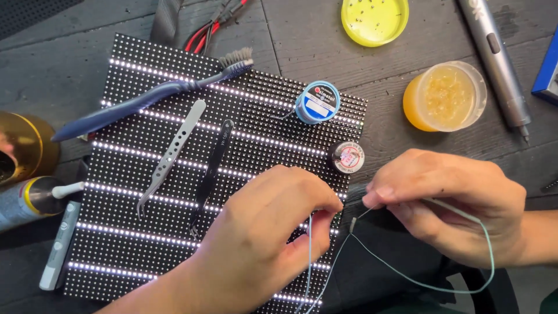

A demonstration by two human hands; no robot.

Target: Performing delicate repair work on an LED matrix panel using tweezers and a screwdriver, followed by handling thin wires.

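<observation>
Over the lower right corner of the LED panel (174, 174), the left hand (261, 232) had its fingers pinched on a thin pale green wire (407, 278), and just off the panel's right edge the right hand (453, 203) pinched the same wire near its bare tip. The wire looked light, limp and slippery, best gripped close to the end. Silver tweezers (168, 157) and black tweezers (212, 166) lay on the panel.

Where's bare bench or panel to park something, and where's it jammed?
Free: dark bench between the yellow lid and blue solder spool; LED panel's lower-left rows, below the silver tweezers. Crowded: panel's upper half with toothbrush and black tweezers; lower right, where left hand and right hand pinch the thin wire.
</observation>
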